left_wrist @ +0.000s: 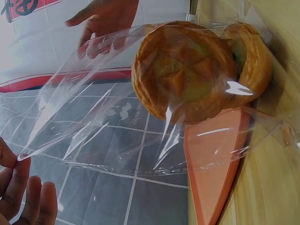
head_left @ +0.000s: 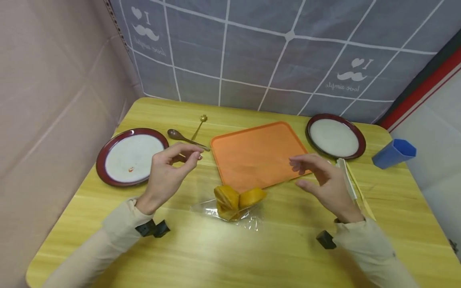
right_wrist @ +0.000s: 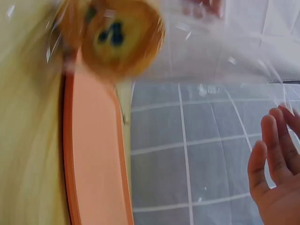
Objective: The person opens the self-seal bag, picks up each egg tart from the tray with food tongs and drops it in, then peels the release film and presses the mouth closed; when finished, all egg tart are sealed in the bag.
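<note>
A clear plastic bag (left_wrist: pixel 93 108) holds two round, golden tart-like pastries (head_left: pixel 227 202) at the near edge of the orange tray (head_left: pixel 255 156). In the left wrist view, thumb and index finger of my left hand (head_left: pixel 167 176) pinch the bag's upper corner, and the film stretches down to the pastries. My right hand (head_left: pixel 327 184) hovers on the bag's other side, its thumb apart from its fingers. In the right wrist view, the fingers (right_wrist: pixel 269 136) are beside the film's edge; contact is hard to tell. Dark berry-like dots top one pastry (right_wrist: pixel 119 40).
Left of the tray are a dark-rimmed plate (head_left: pixel 131 158), a brown spoon (head_left: pixel 180 137) and a small gold spoon (head_left: pixel 199 127). On the right are another dark-rimmed plate (head_left: pixel 335 136), a blue cup (head_left: pixel 392 154) and long thin items (head_left: pixel 354 184) partly behind my right hand.
</note>
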A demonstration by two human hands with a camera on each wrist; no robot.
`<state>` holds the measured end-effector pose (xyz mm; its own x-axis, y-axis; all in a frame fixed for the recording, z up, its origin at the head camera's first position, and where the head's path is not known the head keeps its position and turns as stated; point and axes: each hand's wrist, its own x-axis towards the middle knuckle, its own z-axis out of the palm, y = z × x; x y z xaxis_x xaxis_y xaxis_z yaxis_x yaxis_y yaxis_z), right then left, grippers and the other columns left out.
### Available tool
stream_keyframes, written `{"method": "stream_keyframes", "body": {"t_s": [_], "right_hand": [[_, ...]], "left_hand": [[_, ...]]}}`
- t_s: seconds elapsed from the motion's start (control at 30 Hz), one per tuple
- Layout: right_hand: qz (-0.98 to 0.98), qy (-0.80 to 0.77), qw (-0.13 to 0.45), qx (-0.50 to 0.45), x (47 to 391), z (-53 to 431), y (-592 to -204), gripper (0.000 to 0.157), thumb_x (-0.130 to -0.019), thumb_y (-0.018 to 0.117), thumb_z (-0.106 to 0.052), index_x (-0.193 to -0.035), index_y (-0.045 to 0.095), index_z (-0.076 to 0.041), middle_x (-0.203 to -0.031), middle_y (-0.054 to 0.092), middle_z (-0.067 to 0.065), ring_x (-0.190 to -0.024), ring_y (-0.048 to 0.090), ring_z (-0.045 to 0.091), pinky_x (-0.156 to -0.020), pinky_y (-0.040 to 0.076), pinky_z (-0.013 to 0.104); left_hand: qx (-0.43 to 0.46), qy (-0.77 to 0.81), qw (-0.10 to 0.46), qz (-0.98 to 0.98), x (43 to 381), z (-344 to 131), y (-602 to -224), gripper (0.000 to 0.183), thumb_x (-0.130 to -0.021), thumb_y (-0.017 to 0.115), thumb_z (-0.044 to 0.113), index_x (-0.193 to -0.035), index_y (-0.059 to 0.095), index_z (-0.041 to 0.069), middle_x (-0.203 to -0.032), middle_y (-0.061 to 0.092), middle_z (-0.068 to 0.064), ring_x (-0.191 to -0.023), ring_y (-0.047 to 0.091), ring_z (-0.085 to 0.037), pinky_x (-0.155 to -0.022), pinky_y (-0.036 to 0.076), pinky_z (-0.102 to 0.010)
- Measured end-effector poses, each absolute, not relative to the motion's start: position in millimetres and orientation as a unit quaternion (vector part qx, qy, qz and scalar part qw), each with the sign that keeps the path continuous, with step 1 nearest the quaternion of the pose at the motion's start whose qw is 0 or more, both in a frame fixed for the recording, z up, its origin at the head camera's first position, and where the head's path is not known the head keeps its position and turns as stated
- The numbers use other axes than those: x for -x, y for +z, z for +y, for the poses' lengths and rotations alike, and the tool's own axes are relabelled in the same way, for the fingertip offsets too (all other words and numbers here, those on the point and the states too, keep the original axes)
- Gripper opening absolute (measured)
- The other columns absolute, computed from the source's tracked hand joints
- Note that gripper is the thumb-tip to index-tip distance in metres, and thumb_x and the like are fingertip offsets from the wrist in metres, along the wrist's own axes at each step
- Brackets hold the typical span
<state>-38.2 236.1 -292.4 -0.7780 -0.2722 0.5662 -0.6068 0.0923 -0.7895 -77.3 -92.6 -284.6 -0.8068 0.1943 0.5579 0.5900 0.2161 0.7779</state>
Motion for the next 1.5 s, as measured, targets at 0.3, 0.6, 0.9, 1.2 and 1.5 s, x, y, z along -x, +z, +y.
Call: {"method": "stream_keyframes", "body": {"t_s": [0.3, 0.6, 0.9, 1.2, 1.5], "right_hand": [[-0.715, 0.612, 0.151, -0.301, 40.3, 230.0, -301.6, 0.029, -0.067, 0.059, 0.025, -0.094, 0.060, 0.014, -0.092, 0.063, 0.020, -0.085, 0.062, 0.019, -0.075, 0.053, 0.023], [-0.719, 0.612, 0.159, -0.287, 39.5, 229.5, -301.4, 0.022, -0.068, 0.058, 0.024, -0.087, 0.063, 0.012, -0.085, 0.064, 0.022, -0.082, 0.062, 0.017, -0.073, 0.053, 0.021], [-0.717, 0.615, 0.154, -0.291, 40.7, 233.0, -304.9, 0.023, -0.069, 0.058, 0.024, -0.089, 0.063, 0.013, -0.087, 0.064, 0.019, -0.082, 0.062, 0.018, -0.073, 0.053, 0.022], [-0.726, 0.594, 0.146, -0.314, 39.1, 237.4, -306.6, 0.028, -0.066, 0.059, 0.025, -0.090, 0.063, 0.012, -0.090, 0.065, 0.019, -0.082, 0.064, 0.020, -0.073, 0.054, 0.024], [-0.722, 0.575, 0.178, -0.341, 41.2, 233.4, -299.4, 0.025, -0.070, 0.057, 0.025, -0.091, 0.062, 0.013, -0.088, 0.067, 0.020, -0.079, 0.066, 0.020, -0.072, 0.055, 0.025]], "left_hand": [[0.270, -0.576, 0.162, -0.754, 75.1, -90.4, -282.4, 0.011, -0.081, 0.058, -0.006, -0.089, 0.065, -0.004, -0.086, 0.066, -0.014, -0.073, 0.062, -0.015, -0.061, 0.053, -0.023], [0.306, -0.585, 0.144, -0.737, 74.6, -92.4, -283.8, 0.015, -0.078, 0.063, -0.005, -0.091, 0.066, 0.001, -0.086, 0.066, -0.010, -0.075, 0.060, -0.010, -0.063, 0.052, -0.022], [0.333, -0.593, 0.141, -0.720, 74.6, -93.4, -283.0, 0.013, -0.075, 0.064, -0.008, -0.086, 0.068, -0.001, -0.081, 0.066, -0.010, -0.073, 0.060, -0.012, -0.064, 0.053, -0.021], [0.331, -0.596, 0.148, -0.716, 78.6, -96.2, -285.7, 0.015, -0.075, 0.063, -0.010, -0.086, 0.068, -0.002, -0.081, 0.066, -0.011, -0.069, 0.060, -0.013, -0.058, 0.051, -0.019], [0.399, -0.581, 0.153, -0.693, 92.5, -105.7, -283.1, 0.025, -0.070, 0.064, -0.016, -0.089, 0.069, 0.000, -0.080, 0.067, -0.013, -0.068, 0.063, -0.015, -0.058, 0.053, -0.021]]}}
